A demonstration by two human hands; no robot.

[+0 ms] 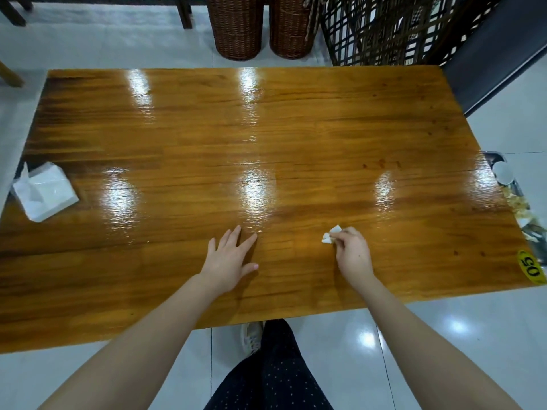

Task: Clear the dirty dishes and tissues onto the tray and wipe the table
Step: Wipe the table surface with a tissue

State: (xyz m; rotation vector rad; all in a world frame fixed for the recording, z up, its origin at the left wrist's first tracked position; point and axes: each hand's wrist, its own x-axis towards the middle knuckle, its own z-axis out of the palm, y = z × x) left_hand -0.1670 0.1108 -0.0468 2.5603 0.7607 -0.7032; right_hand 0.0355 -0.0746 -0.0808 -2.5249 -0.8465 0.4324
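R. hand (pixel 353 255) pinches a crumpled tissue (pixel 330 236) against the desk (pixel 266 128). The wad sticks out just past the curled fingers (pixel 344 233) on their left, far side, touching the wood, near the front edge and right of centre. L. hand (pixel 229 258) lies flat on the desk w/ fingers straight and spread, holding nothing, well apart from the tissue, approx. mid-way along the front edge.

Tray (pixel 515 190) sits just off the desk's right edge, lower down and mostly hidden by it. In it: a small white dish (pixel 502 172) at the far end, then a mess of pale scraps and crumpled bits toward the near end (too small to tell which is food and which is paper).

Tissue pack (pixel 44 192), open w/ one sheet poking up, lies at the left edge. Yellow "05" sticker (pixel 531 266) at the front right corner. Two wicker baskets (pixel 238 25) stand on the floor beyond the far edge.
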